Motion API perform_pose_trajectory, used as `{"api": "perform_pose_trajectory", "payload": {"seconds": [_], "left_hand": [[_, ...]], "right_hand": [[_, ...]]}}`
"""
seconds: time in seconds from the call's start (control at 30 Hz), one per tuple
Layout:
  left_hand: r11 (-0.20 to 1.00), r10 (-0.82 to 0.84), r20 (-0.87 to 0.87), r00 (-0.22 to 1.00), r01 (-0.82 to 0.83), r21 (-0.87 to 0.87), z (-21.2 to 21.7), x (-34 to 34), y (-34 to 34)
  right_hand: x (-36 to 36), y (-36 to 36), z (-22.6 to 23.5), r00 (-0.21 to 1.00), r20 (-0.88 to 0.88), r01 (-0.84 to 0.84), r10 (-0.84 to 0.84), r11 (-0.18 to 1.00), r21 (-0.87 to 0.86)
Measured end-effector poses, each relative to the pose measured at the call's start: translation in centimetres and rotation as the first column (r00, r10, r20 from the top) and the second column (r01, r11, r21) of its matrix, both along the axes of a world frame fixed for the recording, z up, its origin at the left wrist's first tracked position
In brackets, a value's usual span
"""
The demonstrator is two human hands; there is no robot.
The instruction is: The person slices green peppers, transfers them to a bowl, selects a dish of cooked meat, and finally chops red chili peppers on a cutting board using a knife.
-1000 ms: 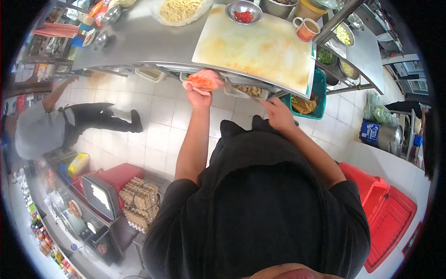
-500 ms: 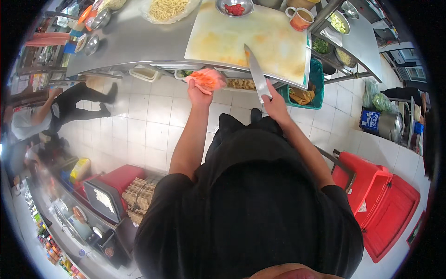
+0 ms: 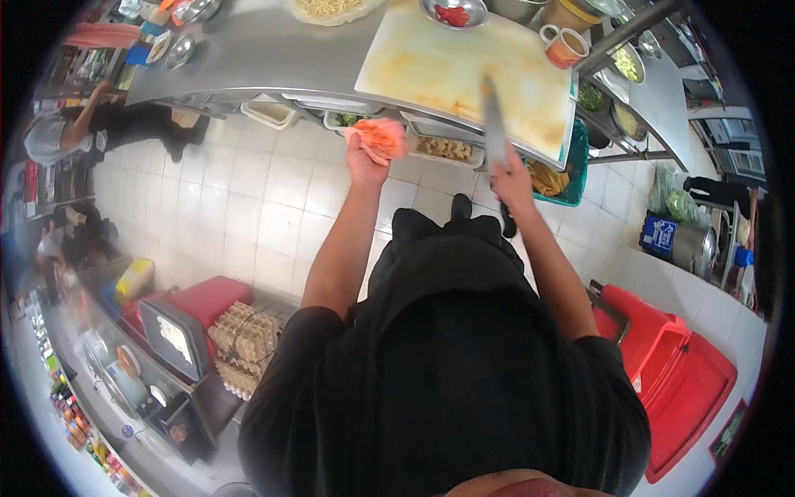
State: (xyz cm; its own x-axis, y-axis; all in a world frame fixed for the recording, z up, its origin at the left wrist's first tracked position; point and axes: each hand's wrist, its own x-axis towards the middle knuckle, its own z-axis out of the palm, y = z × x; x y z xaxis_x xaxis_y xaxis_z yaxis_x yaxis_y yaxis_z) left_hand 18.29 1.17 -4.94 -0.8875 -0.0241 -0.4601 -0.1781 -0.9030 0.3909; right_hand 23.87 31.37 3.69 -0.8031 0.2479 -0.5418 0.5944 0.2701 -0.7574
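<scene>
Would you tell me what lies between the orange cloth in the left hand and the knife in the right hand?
In the head view, a shallow tray of pale food sits under the counter edge between the orange cloth and the knife.

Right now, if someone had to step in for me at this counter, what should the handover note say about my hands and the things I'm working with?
Left hand: closed around an orange cloth, held just below the counter edge.
Right hand: gripping a knife, blade pointing up over the near edge of the cutting board.
Cutting board: lies on the steel counter, stained yellow, nothing on it.
Nearby: a bowl of red pieces and an orange mug at the far side of the board.
Done: the board is bare of food.
Left: stains are on the board; knife and cloth are both in hand, not set down.
</scene>
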Motion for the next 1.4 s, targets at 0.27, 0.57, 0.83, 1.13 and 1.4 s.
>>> {"api": "perform_pose_trajectory", "payload": {"seconds": [0.27,0.57,0.83,1.13,1.4], "left_hand": [[1.000,-0.015,0.019,1.000,0.015,-0.007,-1.0,-0.2,-0.2],[0.998,0.058,-0.088,0.994,-0.057,0.014,1.0,-0.6,-0.8],[0.988,0.133,-0.115,0.984,-0.123,0.093,4.0,-0.9,-0.2],[0.991,0.034,-0.277,0.960,0.003,0.131,4.1,0.0,0.1],[0.992,0.002,-0.103,0.995,0.011,0.124,-0.3,-0.7,0.5]], "right_hand": [[-1.2,-5.8,-4.1,0.875,-0.319,-0.288,0.365,0.920,0.265],[-0.2,-9.9,-0.5,0.610,-0.445,-0.470,0.656,0.751,0.463],[2.3,-6.7,-2.7,0.511,-0.375,-0.448,0.774,0.612,0.652],[7.9,4.2,-2.6,0.976,-0.151,0.100,-0.154,0.944,-0.313],[3.3,-3.5,-2.2,0.981,-0.173,-0.139,0.085,0.933,-0.333]]}}
